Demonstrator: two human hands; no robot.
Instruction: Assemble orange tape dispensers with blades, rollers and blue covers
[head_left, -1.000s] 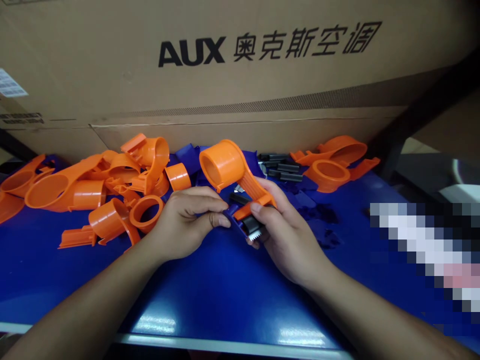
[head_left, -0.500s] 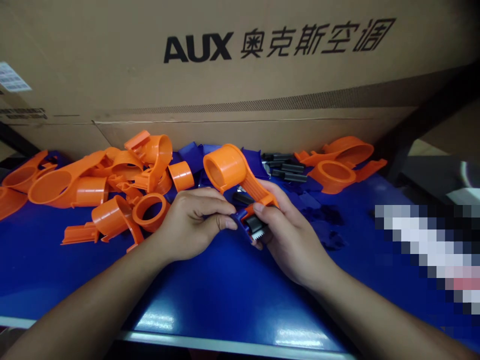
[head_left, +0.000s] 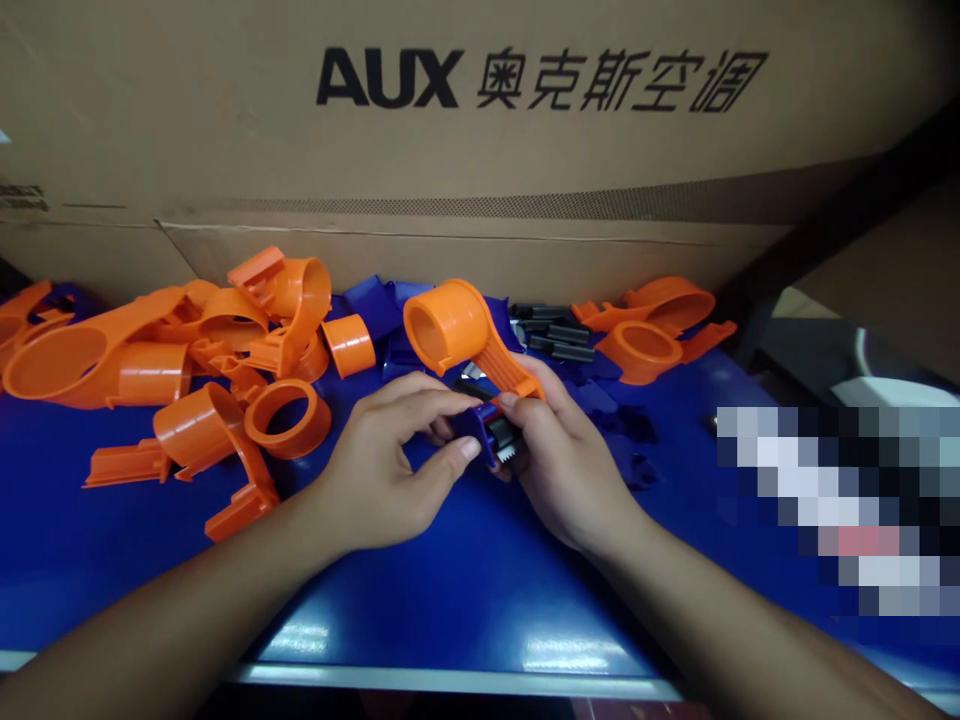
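Observation:
My right hand (head_left: 574,460) is closed around the end of an orange tape dispenser (head_left: 450,325), whose ring points up and to the left. A black roller and a white serrated blade (head_left: 508,454) show at the held end. On that end's left side sits a dark blue plastic plate (head_left: 487,440). My left hand (head_left: 397,460) has its index finger at the plate's top and its thumb at the left face, lightly gripping it. The tips of its other fingers are partly hidden behind.
Several orange dispenser frames (head_left: 199,425) lie heaped on the blue table (head_left: 420,600) at left, with others (head_left: 645,350) at right. Blue plates (head_left: 367,305) and black rollers (head_left: 559,350) lie behind my hands. A large cardboard box (head_left: 450,170) stands at the back.
My left thumb and index finger have spread a little around the blue plate, which is turned more upright. The camera view has shifted slightly; the right hand keeps its hold.

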